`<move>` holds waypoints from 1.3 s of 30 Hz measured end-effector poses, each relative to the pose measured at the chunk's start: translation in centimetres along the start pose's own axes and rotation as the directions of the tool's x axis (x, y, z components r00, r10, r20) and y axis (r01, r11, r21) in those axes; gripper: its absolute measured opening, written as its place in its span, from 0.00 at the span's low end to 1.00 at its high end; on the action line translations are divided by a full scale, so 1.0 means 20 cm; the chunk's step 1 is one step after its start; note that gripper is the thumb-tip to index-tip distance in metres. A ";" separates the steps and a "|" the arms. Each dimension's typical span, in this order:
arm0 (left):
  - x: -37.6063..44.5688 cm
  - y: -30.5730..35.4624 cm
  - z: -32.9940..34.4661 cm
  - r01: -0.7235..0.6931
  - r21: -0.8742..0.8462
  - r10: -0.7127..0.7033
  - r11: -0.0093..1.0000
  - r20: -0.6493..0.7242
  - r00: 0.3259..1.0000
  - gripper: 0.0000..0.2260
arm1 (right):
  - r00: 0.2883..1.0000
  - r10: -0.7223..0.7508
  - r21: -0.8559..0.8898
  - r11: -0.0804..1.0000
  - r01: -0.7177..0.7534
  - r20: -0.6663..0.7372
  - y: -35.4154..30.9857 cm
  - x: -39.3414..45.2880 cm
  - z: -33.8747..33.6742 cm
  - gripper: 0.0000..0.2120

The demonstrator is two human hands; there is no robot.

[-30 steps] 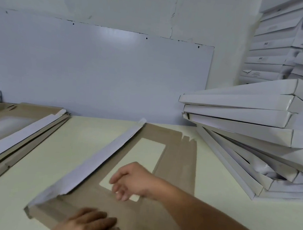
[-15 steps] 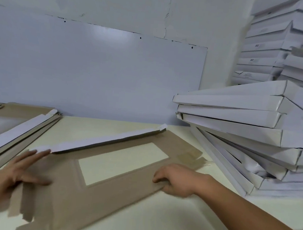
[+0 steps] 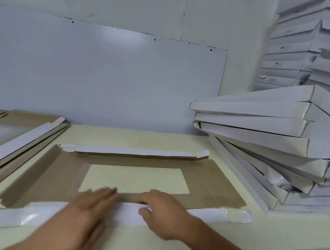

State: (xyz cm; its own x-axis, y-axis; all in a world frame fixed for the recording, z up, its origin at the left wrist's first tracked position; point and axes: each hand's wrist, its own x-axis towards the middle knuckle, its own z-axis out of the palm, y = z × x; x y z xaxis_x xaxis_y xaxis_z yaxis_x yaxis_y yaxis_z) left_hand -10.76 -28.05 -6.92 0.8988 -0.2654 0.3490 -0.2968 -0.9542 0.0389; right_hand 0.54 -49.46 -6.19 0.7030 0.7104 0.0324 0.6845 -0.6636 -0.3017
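View: head camera, looking forward and down over both forearms.
Box blank: a flat brown cardboard box blank point(image 3: 211, 178) with a rectangular window cut in its middle lies unfolded on the table, at the centre of the view and toward 6 o'clock.
Far flap: a long far white flap point(image 3: 134, 151) is folded over along the blank's 12 o'clock edge, white face up.
Near flap: the near white flap point(image 3: 126, 213) runs along the blank's 6 o'clock edge, from 8 o'clock to 4 o'clock, with glossy ends at both tips.
Left hand: the left hand point(image 3: 91, 208) is motion-blurred at 7 o'clock. Its fingers are straight and spread flat across the near white flap, and the tips reach the brown strip below the window.
Right hand: the right hand point(image 3: 164, 214) sits just to the 3 o'clock side of the left hand, apart from it. It pinches the near white flap, with bent fingers over the top edge and the thumb on the white face.
Table: a pale yellow table point(image 3: 139, 137) carries everything.
Left pile: a pile of flat brown-and-white blanks point(image 3: 25, 140) lies at 9 o'clock, well apart from the blank in hand.
Right stack: a leaning stack of folded white boxes point(image 3: 259, 137) stands at 3 o'clock, near the blank's right end.
Back stack: a taller stack of white boxes point(image 3: 290, 56) rises at 1 o'clock.
Wall: a white wall board point(image 3: 104, 75) fills 11 to 12 o'clock.
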 end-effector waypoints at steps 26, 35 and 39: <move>-0.21 -0.71 0.16 0.027 -0.052 -0.024 0.998 0.061 0.998 0.20 | 0.997 0.070 -0.274 0.960 -0.063 0.016 0.56 -0.31 -0.07 0.34; -0.11 -0.68 0.12 0.092 0.046 -0.086 0.995 -0.114 0.990 0.12 | 0.987 0.050 -0.142 0.987 -0.072 -0.153 0.41 -0.25 -0.11 0.21; -0.03 -0.50 0.09 0.225 0.173 -0.210 0.959 -0.101 0.972 0.10 | 0.982 0.138 -0.077 0.986 -0.149 -0.126 0.39 -0.16 -0.11 0.17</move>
State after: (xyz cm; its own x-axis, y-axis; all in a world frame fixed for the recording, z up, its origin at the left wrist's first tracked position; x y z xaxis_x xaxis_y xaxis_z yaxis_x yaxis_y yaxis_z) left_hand -7.64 -18.59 -9.21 0.9036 -0.0436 0.4261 -0.0264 -0.9986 -0.0463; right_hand 4.08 -57.53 -6.59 0.8096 0.5767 0.1098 0.5852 -0.7778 -0.2294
